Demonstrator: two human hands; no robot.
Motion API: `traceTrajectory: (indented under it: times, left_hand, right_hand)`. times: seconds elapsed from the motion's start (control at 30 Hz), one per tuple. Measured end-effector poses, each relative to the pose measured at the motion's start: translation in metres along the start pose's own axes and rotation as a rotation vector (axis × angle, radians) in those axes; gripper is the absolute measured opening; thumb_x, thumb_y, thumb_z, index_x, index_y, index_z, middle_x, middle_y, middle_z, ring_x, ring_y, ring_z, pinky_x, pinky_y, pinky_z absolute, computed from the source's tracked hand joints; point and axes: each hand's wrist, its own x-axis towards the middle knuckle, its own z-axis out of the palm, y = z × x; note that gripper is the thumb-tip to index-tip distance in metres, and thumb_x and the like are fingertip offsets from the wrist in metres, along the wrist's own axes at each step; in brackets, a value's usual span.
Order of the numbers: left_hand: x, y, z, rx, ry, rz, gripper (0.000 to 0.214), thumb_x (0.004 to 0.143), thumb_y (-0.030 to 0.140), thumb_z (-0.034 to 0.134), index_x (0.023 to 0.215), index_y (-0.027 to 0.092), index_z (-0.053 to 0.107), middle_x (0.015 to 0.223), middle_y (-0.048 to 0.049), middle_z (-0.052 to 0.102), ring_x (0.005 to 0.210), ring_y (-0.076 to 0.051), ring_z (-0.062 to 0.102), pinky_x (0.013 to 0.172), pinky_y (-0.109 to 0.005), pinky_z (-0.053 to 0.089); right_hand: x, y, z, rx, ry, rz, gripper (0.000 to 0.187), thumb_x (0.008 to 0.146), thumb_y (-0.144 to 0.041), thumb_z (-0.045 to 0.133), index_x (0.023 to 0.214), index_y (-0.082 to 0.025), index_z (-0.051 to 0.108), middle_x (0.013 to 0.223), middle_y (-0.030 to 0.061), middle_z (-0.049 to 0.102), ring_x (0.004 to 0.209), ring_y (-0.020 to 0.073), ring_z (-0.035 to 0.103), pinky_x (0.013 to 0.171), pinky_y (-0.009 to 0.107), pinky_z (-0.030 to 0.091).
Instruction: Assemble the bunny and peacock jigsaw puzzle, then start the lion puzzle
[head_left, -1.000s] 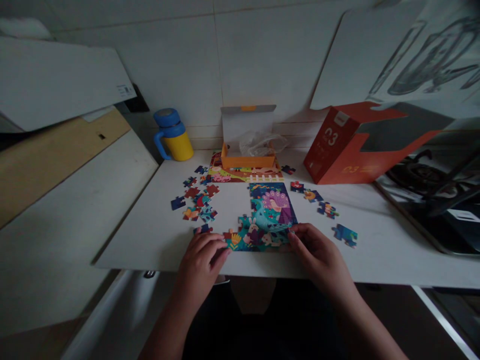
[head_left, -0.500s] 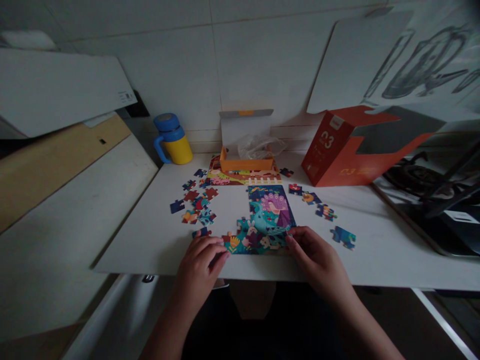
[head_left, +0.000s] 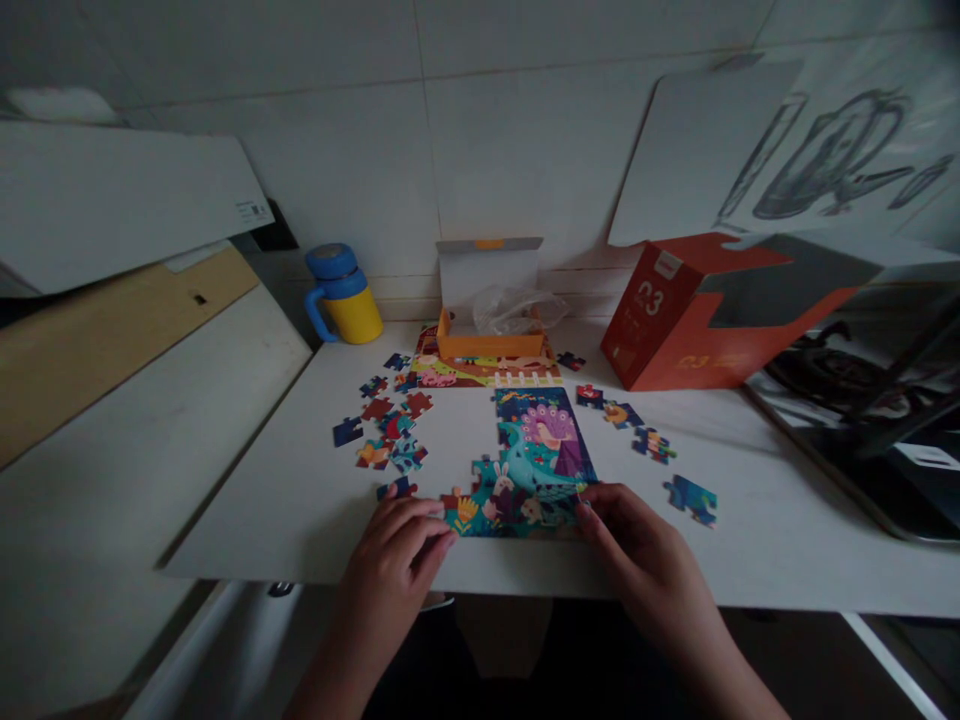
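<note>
Scene sits lower in my view than second ago; both hands keep place. One mug [head_left: 354,312]; left hand [head_left: 394,550], thumb parted from fingers; one peacock jigsaw [head_left: 544,440] on tabletop [head_left: 255,515] between hands; right hand [head_left: 649,545] at jigsaw's edge, pinch can't tell; one red carton [head_left: 686,345].

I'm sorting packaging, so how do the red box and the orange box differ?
The red box is tall and bears a printed 03, while the orange box is low with its lid raised. The red box stands on the table; the orange box sits on a farm picture. Both are open.
</note>
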Motion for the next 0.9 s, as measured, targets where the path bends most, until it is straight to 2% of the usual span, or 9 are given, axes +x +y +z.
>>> traceTrajectory:
  times: [0.3, 0.57, 0.73, 0.83, 0.9]
  left_hand:
    - [-0.0025, -0.0018, 0.004, 0.013, 0.026, 0.008, 0.006, 0.105, 0.023, 0.068, 0.102, 0.027, 0.071, 0.112, -0.0031, 0.081, 0.106, -0.024, 0.078, 0.116, -0.056, 0.059]
    - [-0.0042, -0.0036, 0.0081, 0.016, 0.045, 0.006, 0.005, 0.105, 0.022, 0.069, 0.104, 0.027, 0.07, 0.113, -0.0029, 0.079, 0.108, -0.023, 0.076, 0.119, -0.055, 0.055]
    - [-0.0049, -0.0028, 0.0074, 0.042, 0.042, 0.01, 0.005, 0.106, 0.022, 0.068, 0.106, 0.026, 0.07, 0.113, -0.0029, 0.078, 0.109, -0.022, 0.075, 0.117, -0.05, 0.055]
    - [-0.0052, -0.0017, 0.008, 0.058, 0.065, 0.023, 0.005, 0.106, 0.021, 0.067, 0.107, 0.026, 0.07, 0.113, -0.003, 0.078, 0.11, -0.022, 0.074, 0.119, -0.049, 0.054]
    - [-0.005, -0.0007, 0.008, 0.07, 0.081, 0.028, 0.005, 0.106, 0.022, 0.067, 0.107, 0.026, 0.07, 0.113, -0.0031, 0.078, 0.109, -0.022, 0.074, 0.12, -0.049, 0.053]
  right_hand:
    - [0.0048, -0.0071, 0.0028, -0.069, 0.03, -0.035, 0.037, 0.104, -0.061, 0.062, 0.101, -0.025, 0.072, 0.086, 0.0044, 0.077, 0.078, 0.0226, 0.073, 0.068, 0.03, 0.054]
    - [0.0048, -0.0037, 0.003, -0.087, 0.015, -0.039, 0.037, 0.106, -0.06, 0.06, 0.104, -0.024, 0.071, 0.089, 0.0033, 0.077, 0.081, 0.0208, 0.074, 0.071, 0.028, 0.055]
    - [0.0034, -0.0033, 0.0036, -0.101, 0.027, -0.068, 0.037, 0.106, -0.059, 0.058, 0.105, -0.024, 0.071, 0.09, 0.0042, 0.078, 0.082, 0.0208, 0.075, 0.071, 0.028, 0.056]
    - [0.0034, -0.0042, 0.0027, -0.157, 0.074, -0.129, 0.034, 0.107, -0.055, 0.059, 0.105, -0.024, 0.071, 0.091, 0.0041, 0.079, 0.082, 0.0204, 0.076, 0.07, 0.027, 0.057]
    - [0.0037, -0.003, -0.0004, -0.234, 0.148, -0.188, 0.03, 0.106, -0.053, 0.06, 0.105, -0.025, 0.072, 0.089, 0.0031, 0.078, 0.081, 0.02, 0.076, 0.071, 0.027, 0.057]
